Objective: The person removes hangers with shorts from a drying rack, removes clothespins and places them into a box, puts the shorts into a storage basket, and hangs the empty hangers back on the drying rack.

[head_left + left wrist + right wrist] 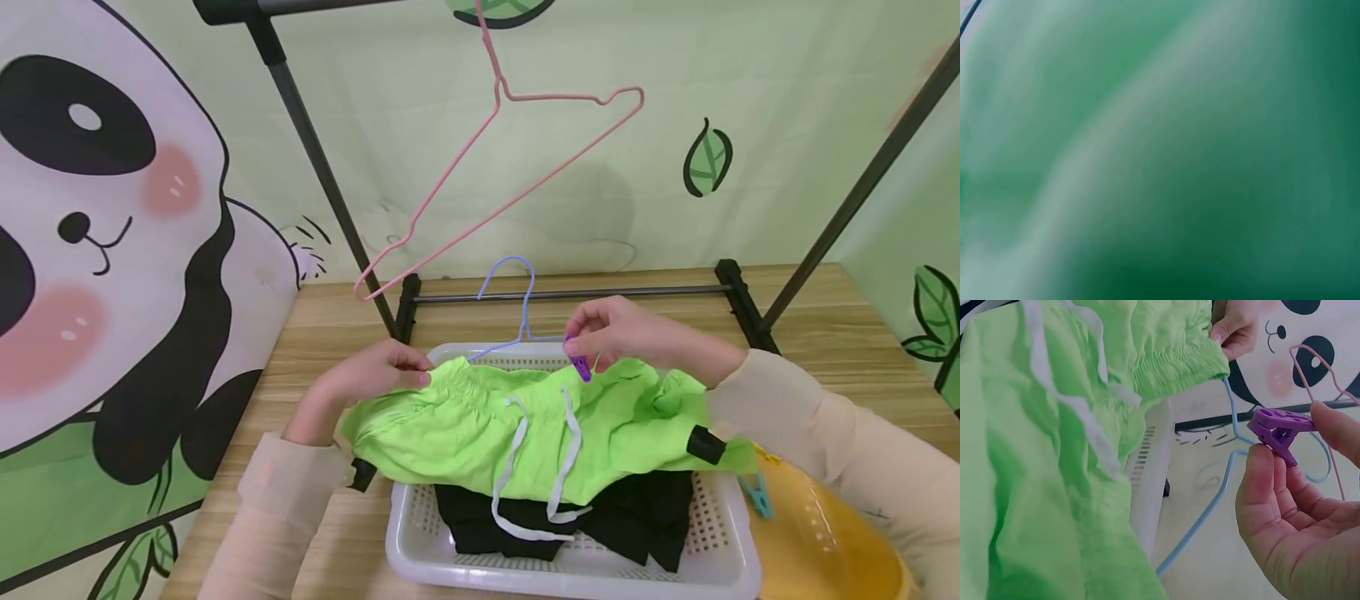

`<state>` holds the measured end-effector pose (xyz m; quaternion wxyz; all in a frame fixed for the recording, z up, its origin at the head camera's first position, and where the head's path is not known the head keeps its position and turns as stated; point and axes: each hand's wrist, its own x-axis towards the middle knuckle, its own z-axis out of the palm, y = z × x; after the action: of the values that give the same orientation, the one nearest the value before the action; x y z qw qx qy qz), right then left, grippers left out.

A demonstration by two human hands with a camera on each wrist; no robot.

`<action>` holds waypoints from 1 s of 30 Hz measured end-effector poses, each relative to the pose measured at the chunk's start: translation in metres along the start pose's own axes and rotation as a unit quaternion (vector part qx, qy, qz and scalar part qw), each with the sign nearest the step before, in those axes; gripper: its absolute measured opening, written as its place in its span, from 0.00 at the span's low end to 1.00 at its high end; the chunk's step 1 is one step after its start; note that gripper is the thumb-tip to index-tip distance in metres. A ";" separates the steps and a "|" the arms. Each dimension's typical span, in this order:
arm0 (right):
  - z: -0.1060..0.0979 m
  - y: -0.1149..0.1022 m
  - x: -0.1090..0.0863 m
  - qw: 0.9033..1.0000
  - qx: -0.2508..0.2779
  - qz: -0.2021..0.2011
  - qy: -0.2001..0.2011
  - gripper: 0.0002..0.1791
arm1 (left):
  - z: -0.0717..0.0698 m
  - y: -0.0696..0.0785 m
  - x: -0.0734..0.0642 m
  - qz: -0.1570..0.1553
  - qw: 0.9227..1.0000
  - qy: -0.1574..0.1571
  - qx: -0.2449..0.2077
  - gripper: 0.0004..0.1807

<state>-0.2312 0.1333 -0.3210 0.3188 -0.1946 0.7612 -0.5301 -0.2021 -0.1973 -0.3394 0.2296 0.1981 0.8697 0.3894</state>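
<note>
Bright green shorts (450,433) with white drawstrings lie spread over a white basket (570,581). At the left end of the waistband, my left hand (375,371) holds the cloth between thumb and fingers. A blue wire hanger (524,317) shows above the waistband, its lower part hidden by the shorts. My right hand (630,333) pinches a purple clothespin (1279,428) just over the waistband's right part. In the right wrist view, thumb and fingertips press the clothespin's handles, and the hanger wire (1197,525) runs beside the cloth. Blurred green fills the left wrist view.
Black clothing (637,517) lies in the basket under the shorts. A pink hanger (555,97) hangs from a black rack (315,158) standing behind. At the right are an orange basin (832,533) and a teal clothespin (757,496), partly behind my right sleeve.
</note>
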 end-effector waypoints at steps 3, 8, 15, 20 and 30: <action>-0.008 0.003 -0.008 1.000 0.000 0.003 0.005 0.14 | 0.000 0.000 0.000 0.000 1.000 0.001 0.000 0.09; -0.021 0.010 -0.021 0.999 -0.017 0.021 0.030 0.16 | 0.001 0.000 0.000 0.000 1.000 0.001 -0.005 0.09; -0.038 0.023 -0.037 0.997 -0.016 0.048 0.051 0.18 | 0.001 0.001 0.000 0.001 1.000 0.001 -0.010 0.08; -0.046 0.032 -0.046 0.995 -0.029 0.070 0.071 0.20 | 0.002 0.002 -0.001 0.000 1.000 0.001 -0.008 0.08; -0.056 0.044 -0.063 0.990 -0.033 0.088 0.107 0.22 | 0.002 0.000 0.000 -0.004 1.000 0.002 -0.009 0.08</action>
<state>-0.2231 0.2276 -0.3311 0.2748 -0.0792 0.8219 -0.4926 -0.2008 -0.1963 -0.3398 0.2310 0.1921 0.8675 0.3964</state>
